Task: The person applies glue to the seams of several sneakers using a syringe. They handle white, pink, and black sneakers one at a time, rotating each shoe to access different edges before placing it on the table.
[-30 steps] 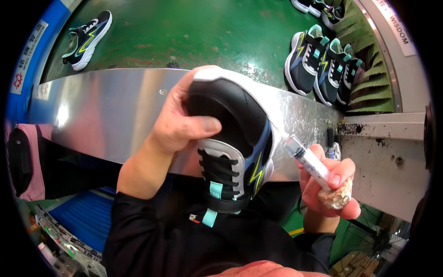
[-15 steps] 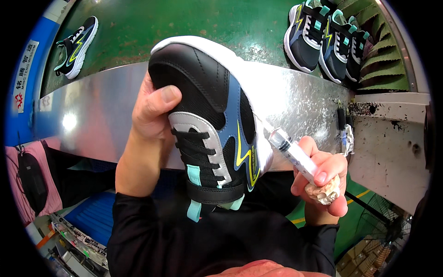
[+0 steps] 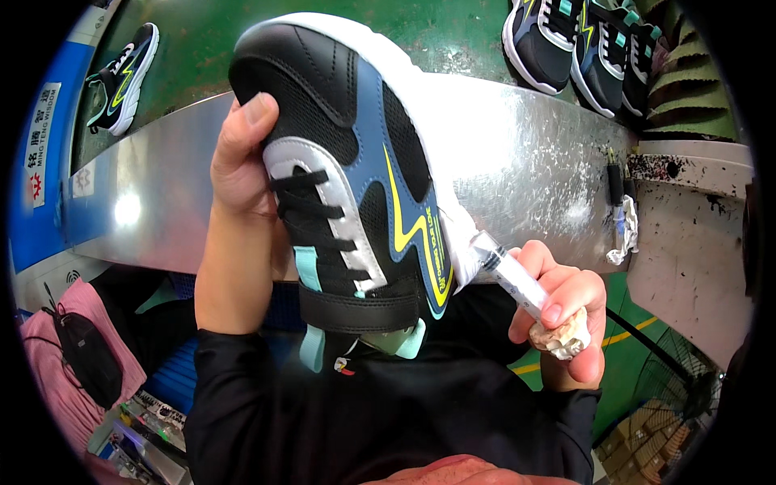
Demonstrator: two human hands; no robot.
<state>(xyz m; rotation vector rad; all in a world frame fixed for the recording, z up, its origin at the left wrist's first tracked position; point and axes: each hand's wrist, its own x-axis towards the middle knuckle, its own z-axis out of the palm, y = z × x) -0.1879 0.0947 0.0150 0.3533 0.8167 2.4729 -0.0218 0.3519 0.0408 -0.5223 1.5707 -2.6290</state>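
A black and blue sneaker (image 3: 356, 186) with a white sole, a yellow zigzag and mint tabs is held up by my left hand (image 3: 246, 158). The thumb presses on the upper near the toe; my other left fingers are hidden behind the shoe. My right hand (image 3: 566, 303) is closed around a clear plastic syringe (image 3: 517, 283), with a crumpled whitish wad (image 3: 562, 335) at its rear end. The syringe's front end points up and left, at the white sole near the heel. Whether the tip touches the sole I cannot tell.
Beyond the metal ledge (image 3: 174, 174) runs a green surface (image 3: 218, 48). One similar sneaker (image 3: 125, 81) lies on it at far left, several more (image 3: 546, 48) at far right beside green flaps (image 3: 687, 81). Pen-like tools (image 3: 618, 202) hang by the ledge's right end. A fan (image 3: 671, 396) stands lower right.
The sneaker has shifted up and left in my left hand. The syringe's front end now points nearer the heel along the sole. My right hand has barely moved.
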